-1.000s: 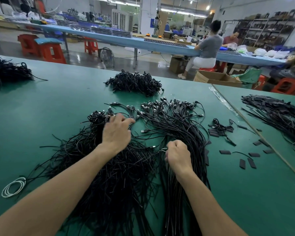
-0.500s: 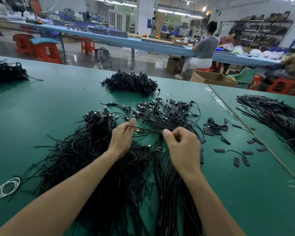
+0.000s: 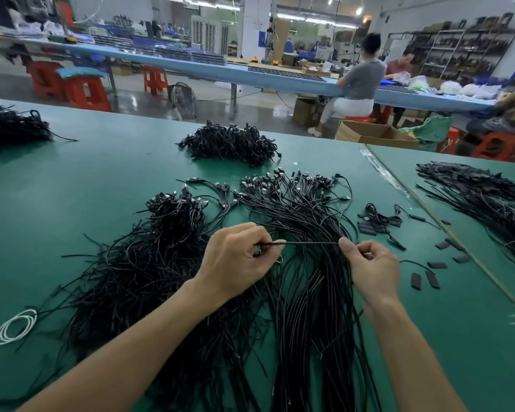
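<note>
Above cable heap (image 3: pixel 309 292) on green table (image 3: pixel 72 188): single black cable (image 3: pixel 309 242) stretched taut between hands, left hand (image 3: pixel 238 263) pinching one end, right hand (image 3: pixel 372 269) pinching other.

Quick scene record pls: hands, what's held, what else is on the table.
left hand: pinches black cable
right hand: pinches the same cable
cable state: stretched straight between the hands, above loose cable bundle
far side: coiled pile, apart from the bundle
right of hands: black sleeves scattered on green table
near left: white wire loop
</note>
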The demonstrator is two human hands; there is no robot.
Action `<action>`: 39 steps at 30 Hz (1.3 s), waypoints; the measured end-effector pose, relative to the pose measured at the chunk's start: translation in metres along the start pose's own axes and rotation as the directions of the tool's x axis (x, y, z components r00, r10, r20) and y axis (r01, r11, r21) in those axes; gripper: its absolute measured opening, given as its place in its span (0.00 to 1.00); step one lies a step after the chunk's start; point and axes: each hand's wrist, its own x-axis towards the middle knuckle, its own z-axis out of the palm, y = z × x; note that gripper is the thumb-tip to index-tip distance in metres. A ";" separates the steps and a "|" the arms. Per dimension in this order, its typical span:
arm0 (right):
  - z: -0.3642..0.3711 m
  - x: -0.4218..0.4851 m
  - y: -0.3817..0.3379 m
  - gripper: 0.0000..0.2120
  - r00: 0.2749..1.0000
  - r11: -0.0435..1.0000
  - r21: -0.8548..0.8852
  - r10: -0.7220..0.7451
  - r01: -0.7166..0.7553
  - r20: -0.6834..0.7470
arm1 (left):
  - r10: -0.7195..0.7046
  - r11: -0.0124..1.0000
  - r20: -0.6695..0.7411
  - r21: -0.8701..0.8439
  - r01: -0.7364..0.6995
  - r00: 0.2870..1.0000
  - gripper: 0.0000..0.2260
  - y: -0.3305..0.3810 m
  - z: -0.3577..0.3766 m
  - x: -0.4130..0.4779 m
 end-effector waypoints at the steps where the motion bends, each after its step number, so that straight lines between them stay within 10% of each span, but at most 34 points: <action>1: -0.002 0.001 0.000 0.17 1.000 1.000 -0.015 -0.007 0.007 -0.026 | -0.047 0.998 0.015 0.038 0.047 0.999 0.15 -0.005 -0.002 -0.003; 7: -0.003 -0.003 0.001 0.19 0.992 0.976 -0.193 -0.115 0.102 -0.052 | -0.620 0.781 0.037 -0.068 0.621 0.784 0.23 -0.044 -0.013 -0.020; 15: -0.001 -0.004 0.020 0.18 0.999 0.932 -0.363 -0.003 0.017 0.038 | 0.022 0.993 -0.128 0.118 -0.007 0.992 0.17 -0.005 -0.035 0.007; 19: 0.004 -0.019 0.004 0.08 0.959 0.559 -0.786 -0.064 0.264 0.277 | 0.026 0.950 0.060 0.309 -0.044 0.998 0.20 -0.009 -0.039 0.010; 23: 0.021 -0.041 -0.030 0.25 0.811 0.873 -0.197 -0.300 0.446 0.502 | -0.145 0.911 0.267 0.411 0.023 0.953 0.21 -0.010 -0.024 -0.001; 26: 0.031 -0.056 -0.042 0.23 0.722 0.889 -0.106 -0.287 0.446 0.630 | -0.191 0.913 0.271 0.403 0.069 0.943 0.15 -0.007 -0.017 -0.005; 30: 0.032 -0.054 -0.045 0.08 0.795 0.867 -0.101 -0.394 0.487 0.461 | -0.190 0.956 0.220 0.265 0.129 0.957 0.15 0.002 -0.021 -0.002; 36: 0.017 -0.044 -0.045 0.12 0.936 0.943 0.132 -0.323 0.305 0.141 | -0.329 0.942 0.076 -0.039 0.332 0.941 0.13 -0.009 -0.041 0.008; 39: 0.017 -0.042 -0.048 0.13 0.968 0.956 0.212 -0.227 0.201 0.110 | -0.429 0.871 0.456 -0.020 0.491 0.780 0.18 -0.012 -0.046 0.009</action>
